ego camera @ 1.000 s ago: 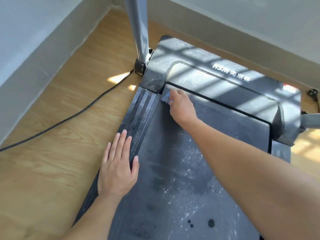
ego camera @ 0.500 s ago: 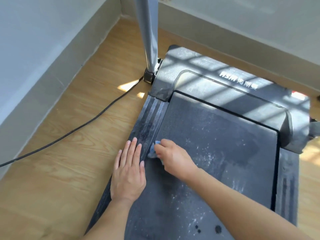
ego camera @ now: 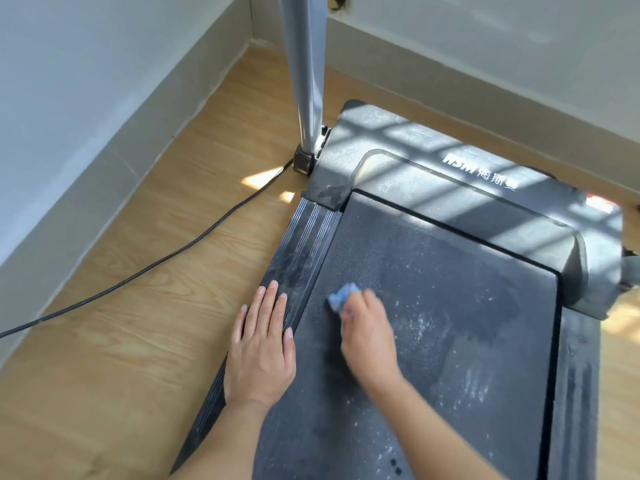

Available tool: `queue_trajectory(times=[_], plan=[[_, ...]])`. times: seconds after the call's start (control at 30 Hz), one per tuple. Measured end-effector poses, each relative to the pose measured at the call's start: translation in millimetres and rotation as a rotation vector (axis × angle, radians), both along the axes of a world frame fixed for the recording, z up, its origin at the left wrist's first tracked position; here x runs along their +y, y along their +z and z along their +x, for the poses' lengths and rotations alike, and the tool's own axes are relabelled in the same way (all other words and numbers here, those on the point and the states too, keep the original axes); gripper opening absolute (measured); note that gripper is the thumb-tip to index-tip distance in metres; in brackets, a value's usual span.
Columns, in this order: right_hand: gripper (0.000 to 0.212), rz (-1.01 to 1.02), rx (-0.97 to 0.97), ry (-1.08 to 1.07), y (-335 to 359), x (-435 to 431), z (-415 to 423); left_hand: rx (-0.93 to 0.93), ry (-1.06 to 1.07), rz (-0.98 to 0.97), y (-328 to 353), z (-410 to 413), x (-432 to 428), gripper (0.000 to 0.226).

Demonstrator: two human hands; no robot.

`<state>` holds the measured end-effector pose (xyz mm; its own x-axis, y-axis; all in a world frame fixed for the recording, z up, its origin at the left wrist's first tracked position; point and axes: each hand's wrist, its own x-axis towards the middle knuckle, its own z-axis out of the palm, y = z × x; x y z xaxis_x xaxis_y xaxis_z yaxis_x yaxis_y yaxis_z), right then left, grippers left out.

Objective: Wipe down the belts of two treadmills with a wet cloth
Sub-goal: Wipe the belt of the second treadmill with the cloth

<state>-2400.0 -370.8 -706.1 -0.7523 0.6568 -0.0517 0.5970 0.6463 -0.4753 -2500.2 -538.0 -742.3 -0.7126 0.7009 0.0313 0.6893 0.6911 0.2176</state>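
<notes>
A: Cloth position?
B: Cloth [ego camera: 341, 297] on belt [ego camera: 450, 323], near its left edge. Right hand [ego camera: 367, 337] grips it, fingers curled round; blue end pokes out past them.
A: Other hand?
B: Left hand [ego camera: 259, 351] flat on rail [ego camera: 304, 244], fingers straight, close together.

White lettering [ego camera: 479, 171] is printed on the treadmill's grey front cover [ego camera: 398, 140]. It lies well beyond the right hand [ego camera: 369, 337] and its grip on the blue cloth [ego camera: 343, 296], and off to the right of that grip. The lettering reads "HSM" in slanted capitals, followed by three Chinese characters too blurred to read with certainty. Further right of the grip, at the cover's far corner, sits a red label [ego camera: 601, 204]. Any writing on it is washed out by sunlight and unreadable.
</notes>
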Motion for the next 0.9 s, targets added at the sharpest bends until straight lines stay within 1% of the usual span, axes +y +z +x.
queue_trajectory(times=[0.07, 0.1, 0.17, 0.27, 0.33, 0.37, 0.4, 0.43, 0.5, 0.6, 0.7, 0.73, 0.8, 0.9], plan=[[0.015, -0.043, -0.061, 0.097, 1.4, -39.3, 35.0, -0.014, 0.012, 0.010, 2.1, -0.8, 1.3, 0.063], [0.016, -0.036, -0.090, 0.137, 1.2, -39.9, 42.9, -0.026, 0.011, 0.015, 4.5, -0.5, 2.4, 0.065], [0.013, -0.021, -0.118, 0.148, 6.3, -10.4, 31.3, -0.042, 0.018, 0.021, 8.1, -0.2, 3.1, 0.066], [0.007, 0.051, -0.034, -0.048, 5.9, 76.6, -18.8, -0.065, 0.013, -0.004, 9.7, 0.9, 2.7, 0.068], [0.005, 0.055, -0.053, -0.200, 8.5, 140.0, -58.2, -0.063, 0.023, -0.011, 8.1, 1.8, 1.0, 0.068], [0.006, 0.061, -0.081, -0.251, 10.2, 162.5, -72.9, -0.061, 0.024, -0.014, 8.1, 1.6, 1.1, 0.068], [0.007, 0.072, -0.111, -0.259, 10.8, 174.1, -81.7, -0.058, 0.025, -0.016, 7.6, 1.7, 0.0, 0.068], [0.006, 0.083, -0.117, -0.251, 11.1, 174.1, -83.6, -0.048, 0.029, -0.018, 6.5, 1.2, -1.0, 0.068], [0.006, 0.086, -0.099, -0.222, 11.8, 144.3, -62.1, -0.034, 0.032, -0.021, 7.0, 0.4, -2.2, 0.068], [0.014, 0.030, -0.080, -0.192, 6.5, 53.6, 11.7, -0.032, 0.030, -0.005, 9.1, 0.4, -1.8, 0.069], [0.024, -0.031, -0.160, -0.143, 5.3, -19.4, 78.5, -0.048, 0.041, 0.022, 11.7, 1.7, 0.6, 0.068], [0.025, -0.026, -0.179, -0.111, 5.3, -23.2, 87.4, -0.052, 0.042, 0.031, 12.9, 2.2, 1.1, 0.067], [0.014, -0.007, -0.144, -0.096, 6.9, 4.5, 76.8, -0.055, 0.034, 0.041, 14.7, 1.6, 2.6, 0.067], [0.004, 0.026, -0.053, -0.256, 4.8, 84.6, 20.3, -0.060, 0.034, 0.033, 13.6, 1.1, 2.5, 0.067]])
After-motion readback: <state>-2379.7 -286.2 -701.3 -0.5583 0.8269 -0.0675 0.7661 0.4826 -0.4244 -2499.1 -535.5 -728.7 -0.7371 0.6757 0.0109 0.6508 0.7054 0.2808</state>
